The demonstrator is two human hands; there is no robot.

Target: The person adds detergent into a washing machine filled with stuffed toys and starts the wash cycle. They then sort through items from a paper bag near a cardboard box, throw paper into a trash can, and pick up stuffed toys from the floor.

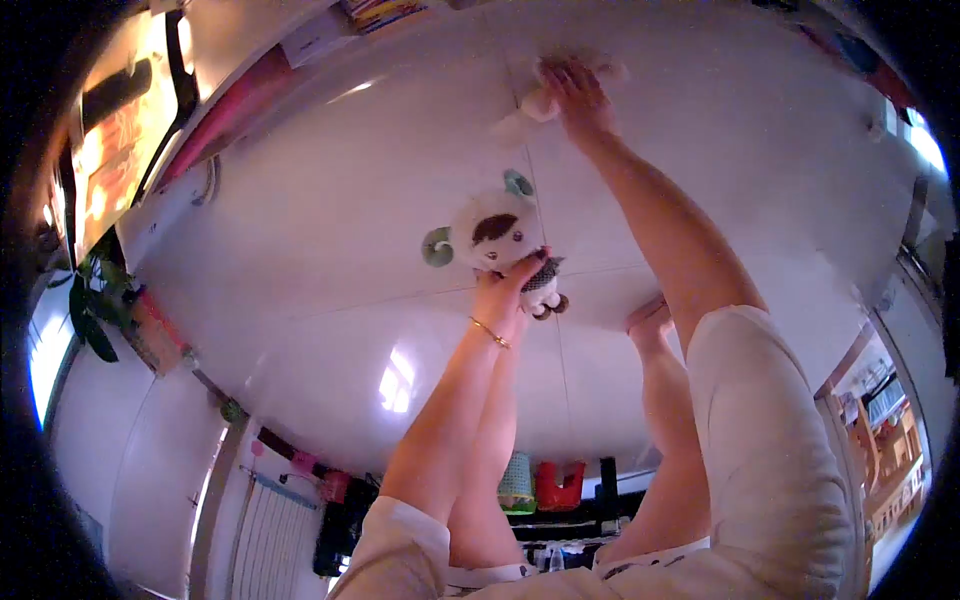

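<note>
My left hand [502,288] is closed around the body of a white plush sheep [490,225]. The toy has curled green horns, a dark brown patch on its forehead, a dark speckled top and small brown feet. It faces up towards me, tilted to the left. Farther away, my right hand [580,95] is closed over a soft whitish thing [541,104] on the pale floor. Blur and the hand itself hide most of that thing, so its kind cannot be made out.
Glossy pale floor [330,240] with thin seams spreads around. My bare foot [650,315] is right of the sheep. Plant leaves [92,320] hang at the left; a red basket [560,487] and a green container [517,485] show at the bottom. Wooden shelving [890,450] is at the right.
</note>
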